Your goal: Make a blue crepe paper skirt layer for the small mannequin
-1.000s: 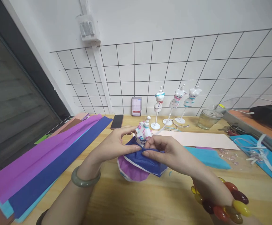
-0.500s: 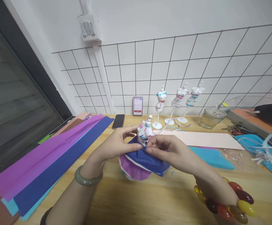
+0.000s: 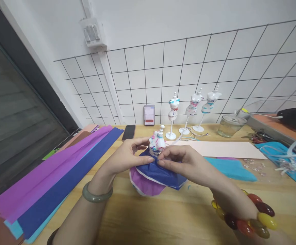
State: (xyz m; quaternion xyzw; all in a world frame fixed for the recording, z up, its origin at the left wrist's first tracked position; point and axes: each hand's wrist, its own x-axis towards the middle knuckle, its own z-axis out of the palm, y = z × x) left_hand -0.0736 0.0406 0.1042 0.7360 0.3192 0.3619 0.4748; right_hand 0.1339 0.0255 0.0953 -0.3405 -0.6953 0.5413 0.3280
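A small white dress form (image 3: 157, 143) with pink, blue and purple patches stands in front of me. Round its waist sits a layered skirt: a dark blue layer (image 3: 160, 174) with a white edge over a purple layer (image 3: 146, 183). My left hand (image 3: 129, 154) curves round the form's left side, its thumb pressing the blue fabric at the waist. Thumb and fingertips of my right hand (image 3: 182, 161) pinch the same blue fabric at the front of the waist. The form's stand is hidden under the skirt.
Three more dress forms (image 3: 174, 110) stand at the back. Long purple (image 3: 58, 166) and dark blue (image 3: 71, 183) sheets lie at left. Two phones, one lying (image 3: 129, 132), one upright (image 3: 149, 115), are behind my hands. At right are a glass (image 3: 231, 125), pale pink paper (image 3: 224, 149) and turquoise fabric (image 3: 232, 169).
The camera view shifts slightly. Both hands stay at the skirt's waist in nearly the same grip, and the dress form stays in place.
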